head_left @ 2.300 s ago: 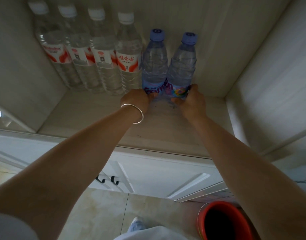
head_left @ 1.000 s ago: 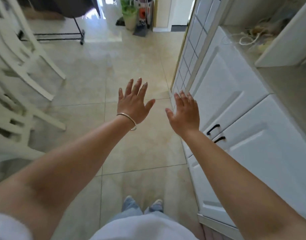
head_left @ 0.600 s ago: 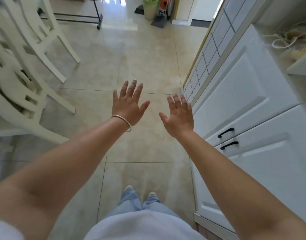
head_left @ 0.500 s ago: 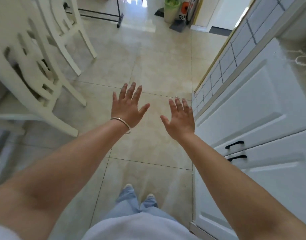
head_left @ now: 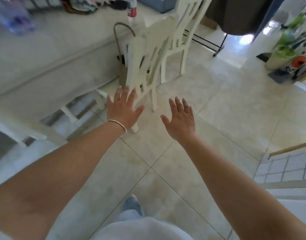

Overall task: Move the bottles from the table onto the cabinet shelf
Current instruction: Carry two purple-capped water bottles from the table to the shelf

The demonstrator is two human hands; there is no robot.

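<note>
Beige glazed floor tiles [head_left: 226, 110] fill most of the head view, and both bare arms are stretched out above them. The left hand [head_left: 122, 110] is seen from the back, its fingers straight and spread, nothing held in it; a thin silver bangle [head_left: 117, 124] is worn at its wrist. The right hand [head_left: 180, 121] is held beside it and apart from it, likewise released, with the fingers extended and slightly fanned and the thumb out to the side. Neither hand is in contact with any object, although the left fingertips are seen in front of the lower part of a cream-painted wooden chair [head_left: 148, 54]. A second chair of the same kind [head_left: 185, 23] stands just behind the first. Both chairs are drawn up beside a pale, light-coloured table [head_left: 49, 44] at upper left. On that table, at the far left corner, a clear plastic bottle with a purple label [head_left: 13, 16] is seen, heavily blurred; whether more than one stands there cannot be told. Further along the table top a clear bottle with a red label [head_left: 132, 12] stands upright, near the table's far edge. Both bottles lie well apart from the hands. At the bottom, a white garment and a blue shoe [head_left: 134, 204] are visible. A white gridded panel [head_left: 287, 168] is seen at right.
</note>
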